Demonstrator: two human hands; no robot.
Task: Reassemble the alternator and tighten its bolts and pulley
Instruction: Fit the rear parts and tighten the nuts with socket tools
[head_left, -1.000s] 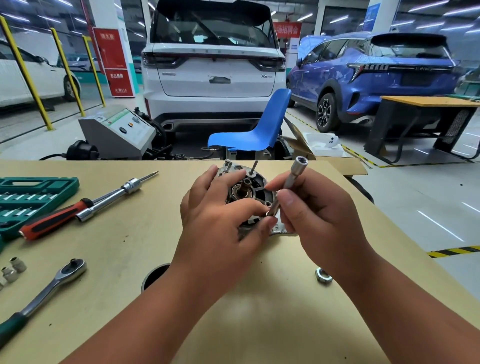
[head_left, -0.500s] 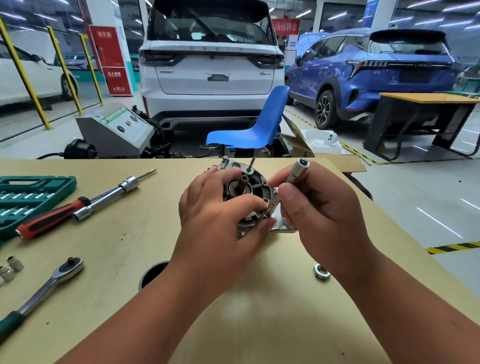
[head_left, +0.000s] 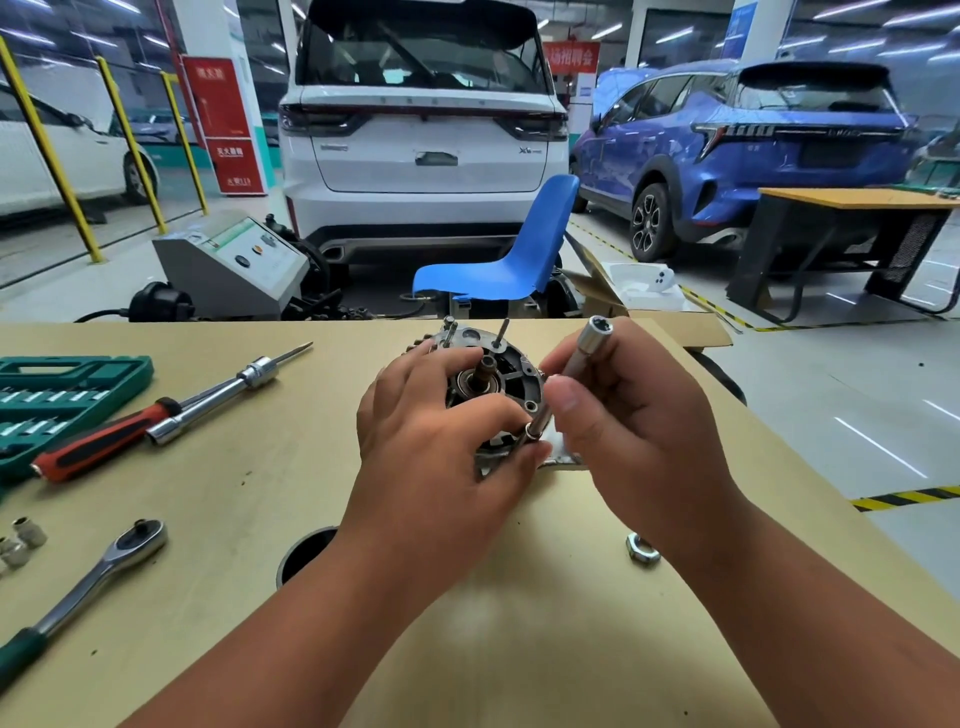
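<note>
Alternator (head_left: 493, 384): set on the table (head_left: 260, 493), between the hands.
Left hand (head_left: 441, 457): curled round the alternator.
Right hand (head_left: 634, 431): pinched round the long socket (head_left: 576, 358), whose tip is set at the alternator's near edge.
Danger: the socket may be slipped off if it is pushed sideways.

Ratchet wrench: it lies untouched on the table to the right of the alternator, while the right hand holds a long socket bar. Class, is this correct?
No. The head view shows the ratchet wrench lying left of the alternator, not right. It is untouched, and the right hand does hold the long socket bar.
</note>
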